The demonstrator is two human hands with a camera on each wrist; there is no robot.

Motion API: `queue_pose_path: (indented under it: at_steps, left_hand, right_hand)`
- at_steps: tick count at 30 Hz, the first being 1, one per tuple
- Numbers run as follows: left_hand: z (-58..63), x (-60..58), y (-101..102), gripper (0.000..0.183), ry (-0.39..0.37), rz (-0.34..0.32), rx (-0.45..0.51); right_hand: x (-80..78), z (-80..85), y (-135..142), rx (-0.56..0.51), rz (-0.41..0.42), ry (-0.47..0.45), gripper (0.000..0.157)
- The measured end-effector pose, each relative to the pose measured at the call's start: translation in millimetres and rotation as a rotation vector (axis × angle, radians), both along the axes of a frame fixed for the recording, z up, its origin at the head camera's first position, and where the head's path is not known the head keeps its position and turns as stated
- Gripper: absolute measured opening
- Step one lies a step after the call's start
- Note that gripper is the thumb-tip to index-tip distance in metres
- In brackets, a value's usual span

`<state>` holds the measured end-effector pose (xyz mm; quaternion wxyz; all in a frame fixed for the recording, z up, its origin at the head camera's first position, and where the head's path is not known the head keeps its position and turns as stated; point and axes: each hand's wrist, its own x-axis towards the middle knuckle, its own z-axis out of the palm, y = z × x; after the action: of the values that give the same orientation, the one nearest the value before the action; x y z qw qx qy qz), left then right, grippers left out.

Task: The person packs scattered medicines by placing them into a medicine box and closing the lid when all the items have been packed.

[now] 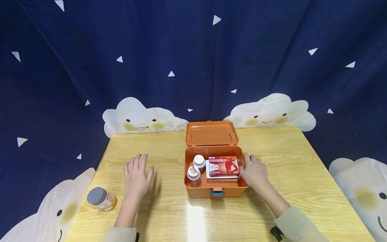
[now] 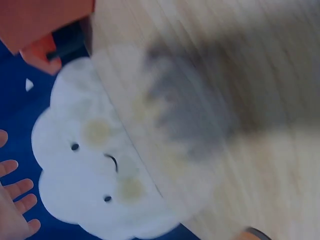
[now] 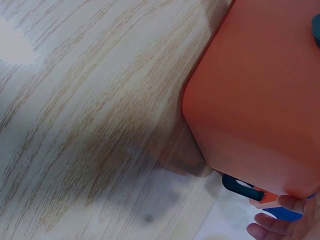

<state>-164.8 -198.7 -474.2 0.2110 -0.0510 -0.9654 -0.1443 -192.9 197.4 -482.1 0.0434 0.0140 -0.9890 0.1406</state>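
Note:
My left hand (image 1: 137,178) hovers over the left part of the table, fingers spread and holding nothing. Left of it stands a grey-capped bottle (image 1: 102,199) with a pale label and an amber lower part. My right hand (image 1: 255,173) is at the right rim of an orange storage box (image 1: 195,192), whose lid (image 1: 211,133) is raised. Its thumb is beside a red medicine carton (image 1: 223,166). In the right wrist view, separated fingers (image 3: 275,222) appear beyond the box wall; whether they touch it is unclear.
The red carton lies on other white cartons (image 1: 222,180) inside the box. Two white-capped bottles (image 1: 194,174) stand at its left. A blue latch (image 1: 217,193) is on the front, and a dark handle (image 3: 242,187) on the side. Behind the wooden table (image 1: 302,188) hangs a blue curtain (image 1: 193,50).

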Motion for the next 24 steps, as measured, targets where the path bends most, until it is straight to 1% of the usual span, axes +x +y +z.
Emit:
queue_pose_path:
  at_steps: [3,5,11,17,21,24]
  left_hand:
    - [-1.8,4.6,-14,0.047,0.023,0.063,0.029]
    - [-3.0,8.0,-23,0.047,0.023,0.108,0.050]
    - [-5.7,17.6,-46,0.047,-0.030,0.249,0.084]
    - [-6.2,26.0,-57,0.048,-0.065,0.368,0.124]
    - [-6.6,31.6,-64,0.049,-0.078,0.437,0.168]
    - [-7.9,35.1,-70,0.050,-0.096,0.486,0.182]
  right_hand:
    - [0.1,0.0,0,0.000,0.000,0.000,0.047]
    - [0.3,0.1,0,-0.001,0.002,0.005,0.046]
    - [1.5,0.5,0,-0.006,0.009,0.029,0.044]
    - [1.9,1.5,0,-0.001,0.008,0.021,0.044]
    - [1.6,2.1,-1,0.001,0.006,0.009,0.045]
    - [1.1,2.4,-1,0.000,0.004,0.001,0.046]
